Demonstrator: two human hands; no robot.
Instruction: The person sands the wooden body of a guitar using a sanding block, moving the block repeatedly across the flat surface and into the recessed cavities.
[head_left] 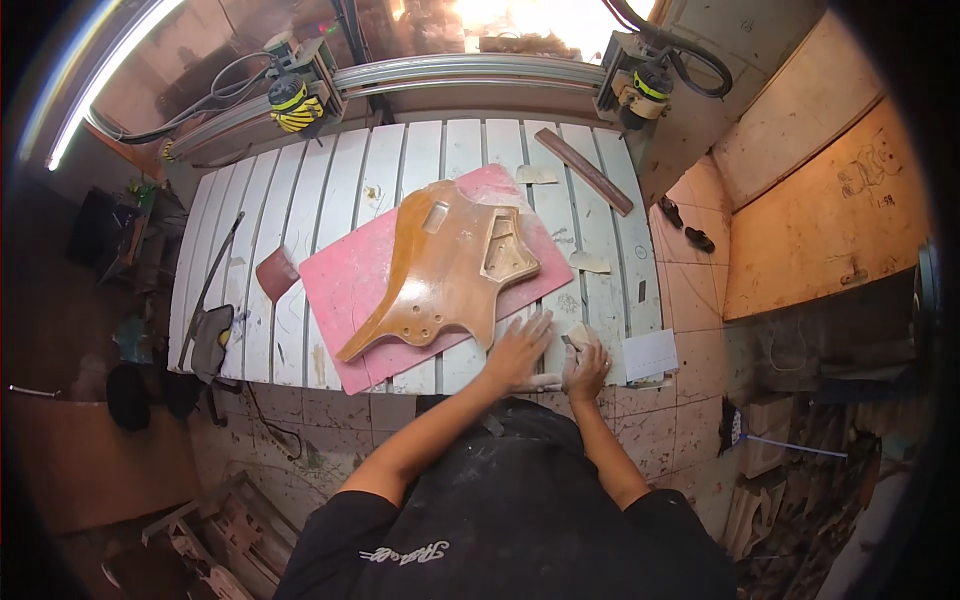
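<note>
A brown wooden guitar body (445, 270) lies on a pink mat (335, 290), with a rectangular pocket and a larger angular cavity cut into its face. My left hand (520, 348) is just off the body's near right horn, its fingers stretched out and holding nothing. To its right, by the table's front edge, my right hand (586, 370) is closed on a pale piece with a dark side (578, 337); it looks like folded sandpaper. A small whitish piece (543, 381) rests between the hands at the edge.
The white slatted table (325, 185) also carries a reddish-brown square sheet (276, 273), pale scraps (590, 262), a dark wooden strip (585, 172) and white paper (650, 352). A long dark tool (212, 285) lies at left. Behind runs a metal rail (470, 72) with two mounted units.
</note>
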